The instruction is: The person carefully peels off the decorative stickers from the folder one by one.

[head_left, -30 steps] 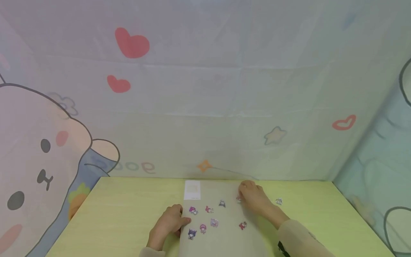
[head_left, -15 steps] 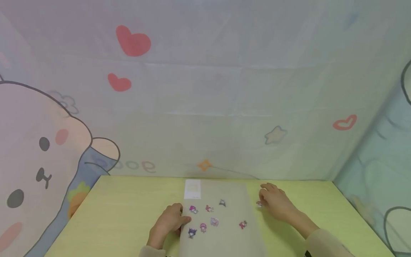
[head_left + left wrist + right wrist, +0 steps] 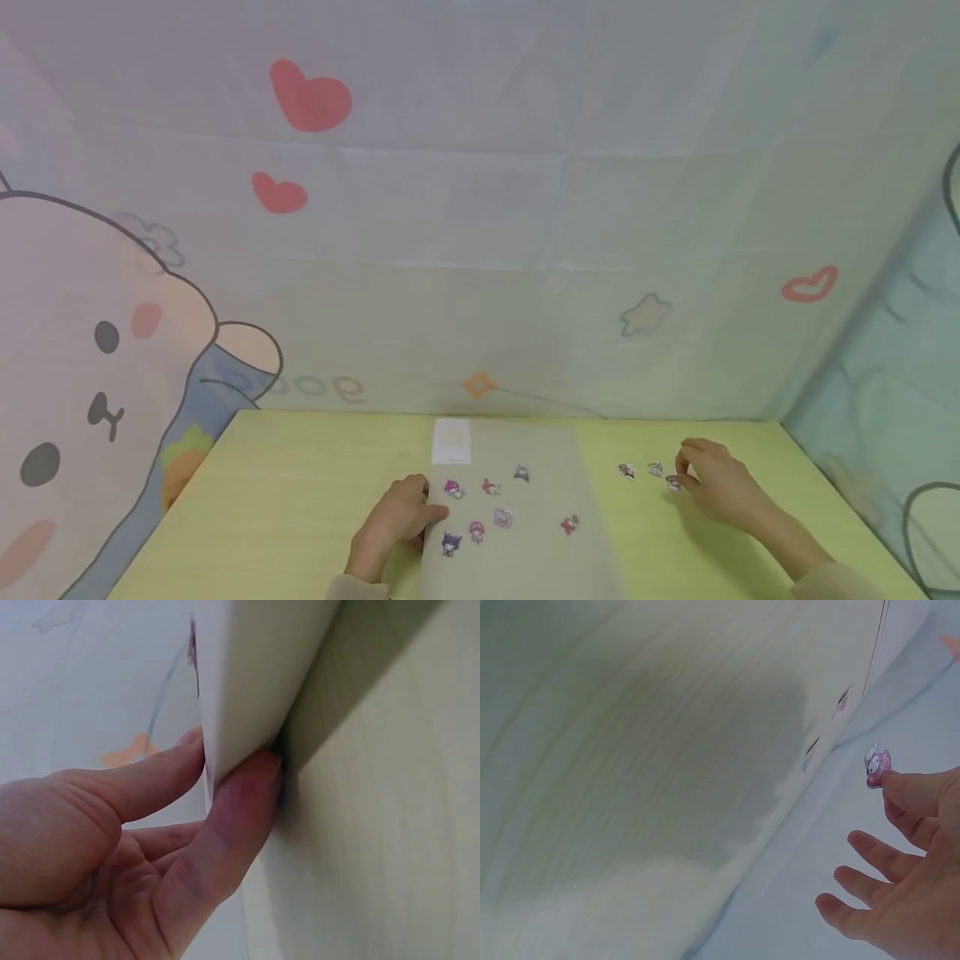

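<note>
My left hand point(image 3: 396, 514) grips the left edge of a pale, thick flat board point(image 3: 540, 567), thumb on its face and a finger against its side, as the left wrist view shows. Several small cartoon-character stickers lie on the board, among them a purple-headed one point(image 3: 451, 544) and a red one point(image 3: 570, 524). Right of the board, my right hand point(image 3: 722, 485) pinches a pink character sticker point(image 3: 875, 766) between thumb and forefinger, its other fingers spread. On the table beside it lie two more stickers, one nearer the board point(image 3: 627, 472) and one by my fingertips point(image 3: 656, 469).
A white label point(image 3: 452, 442) is at the board's far left corner. The light yellow wooden table point(image 3: 300, 500) reaches out on both sides. Behind it hangs a cartoon-printed cloth backdrop point(image 3: 465, 208).
My right hand has moved right from the board's far right corner, taking a sticker off it and over the table. Two stickers on the table now show. My left hand keeps its grip.
</note>
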{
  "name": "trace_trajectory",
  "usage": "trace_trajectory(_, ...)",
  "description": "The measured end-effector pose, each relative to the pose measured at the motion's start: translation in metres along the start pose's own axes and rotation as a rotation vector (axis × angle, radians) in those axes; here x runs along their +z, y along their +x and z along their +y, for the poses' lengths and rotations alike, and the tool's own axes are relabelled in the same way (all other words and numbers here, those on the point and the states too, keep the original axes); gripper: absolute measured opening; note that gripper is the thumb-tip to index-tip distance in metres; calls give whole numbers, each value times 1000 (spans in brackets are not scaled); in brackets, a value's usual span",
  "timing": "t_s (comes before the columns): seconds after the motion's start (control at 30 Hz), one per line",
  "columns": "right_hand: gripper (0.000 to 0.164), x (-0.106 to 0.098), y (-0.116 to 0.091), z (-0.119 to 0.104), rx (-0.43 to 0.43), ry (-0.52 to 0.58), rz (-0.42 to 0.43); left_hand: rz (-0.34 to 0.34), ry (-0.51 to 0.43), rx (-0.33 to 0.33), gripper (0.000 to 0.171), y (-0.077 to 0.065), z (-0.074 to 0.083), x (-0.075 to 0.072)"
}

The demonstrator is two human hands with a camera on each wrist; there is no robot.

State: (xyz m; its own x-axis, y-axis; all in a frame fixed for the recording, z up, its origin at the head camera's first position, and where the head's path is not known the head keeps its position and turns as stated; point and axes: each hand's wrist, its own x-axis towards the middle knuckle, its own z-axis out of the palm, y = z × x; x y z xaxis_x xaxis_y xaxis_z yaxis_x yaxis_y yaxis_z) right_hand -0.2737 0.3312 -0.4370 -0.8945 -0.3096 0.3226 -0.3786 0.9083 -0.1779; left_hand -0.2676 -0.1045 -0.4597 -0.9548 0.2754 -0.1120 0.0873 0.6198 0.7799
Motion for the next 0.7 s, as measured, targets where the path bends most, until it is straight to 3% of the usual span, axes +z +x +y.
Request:
trace_trajectory(0.4, 14, 3, 0, 27, 95, 20, -94, 8, -17, 8, 27, 0, -1, 0)
trace_trajectory(0.7, 14, 8, 9, 40, 108, 22, -121, 9, -12, -1, 26, 0, -1, 0)
